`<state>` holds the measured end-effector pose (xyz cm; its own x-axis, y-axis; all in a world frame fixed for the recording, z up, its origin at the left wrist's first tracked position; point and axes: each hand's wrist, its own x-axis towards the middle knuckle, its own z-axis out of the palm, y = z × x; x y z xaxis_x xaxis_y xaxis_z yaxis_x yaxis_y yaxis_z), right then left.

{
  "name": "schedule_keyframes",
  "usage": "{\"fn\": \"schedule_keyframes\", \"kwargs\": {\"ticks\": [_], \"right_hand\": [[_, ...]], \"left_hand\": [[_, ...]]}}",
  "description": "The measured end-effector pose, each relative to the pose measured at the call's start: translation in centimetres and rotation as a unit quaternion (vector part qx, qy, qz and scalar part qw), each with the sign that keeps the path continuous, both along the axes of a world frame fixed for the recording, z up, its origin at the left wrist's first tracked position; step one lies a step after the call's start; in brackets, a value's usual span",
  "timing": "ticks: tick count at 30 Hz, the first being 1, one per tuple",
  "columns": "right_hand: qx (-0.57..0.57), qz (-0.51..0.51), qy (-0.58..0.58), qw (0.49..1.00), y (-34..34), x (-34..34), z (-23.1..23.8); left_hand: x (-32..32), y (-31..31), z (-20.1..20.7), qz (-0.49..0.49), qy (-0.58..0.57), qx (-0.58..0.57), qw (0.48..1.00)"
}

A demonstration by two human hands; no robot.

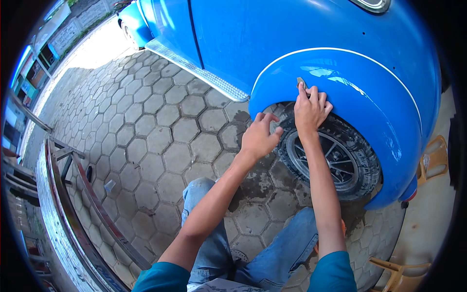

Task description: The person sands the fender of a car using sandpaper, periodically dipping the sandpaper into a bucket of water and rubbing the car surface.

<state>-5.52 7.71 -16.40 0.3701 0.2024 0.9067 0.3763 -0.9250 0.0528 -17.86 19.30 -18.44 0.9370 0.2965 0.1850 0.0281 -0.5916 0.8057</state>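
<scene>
A glossy blue car fender (279, 80) with a white trim line arches over a wheel. My right hand (313, 111) presses on the fender just above the wheel arch. Its bent fingers hold a small grey-brown flat piece (301, 81), perhaps sandpaper, mostly hidden beneath them. Lower and to the left, my left hand (261, 137) hovers by the front edge of the arch, fingers loosely bent and apart with nothing in them. Behind both hands is the dark, wet-looking tyre (367, 163) with its spoked rim.
A metal running board (209, 78) extends forward from the fender along the blue car. Hexagonal paving stones (168, 151) cover the ground. A worn bench (63, 219) stands at left. Tan plastic chairs (401, 275) are at right. My knees, in jeans, are below my arms.
</scene>
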Motion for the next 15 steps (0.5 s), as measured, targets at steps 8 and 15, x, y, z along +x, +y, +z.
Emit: {"fn": "schedule_keyframes", "kwargs": {"ticks": [8,15], "right_hand": [[-0.220,0.027,0.090,0.971,4.8,1.4,-3.0],[-0.225,0.050,0.044,0.972,-1.7,-0.5,3.4]], "left_hand": [[-1.3,5.0,-0.7,0.025,0.047,0.142,0.988],[0.2,1.9,0.2,-0.038,0.074,0.089,0.993]]}}
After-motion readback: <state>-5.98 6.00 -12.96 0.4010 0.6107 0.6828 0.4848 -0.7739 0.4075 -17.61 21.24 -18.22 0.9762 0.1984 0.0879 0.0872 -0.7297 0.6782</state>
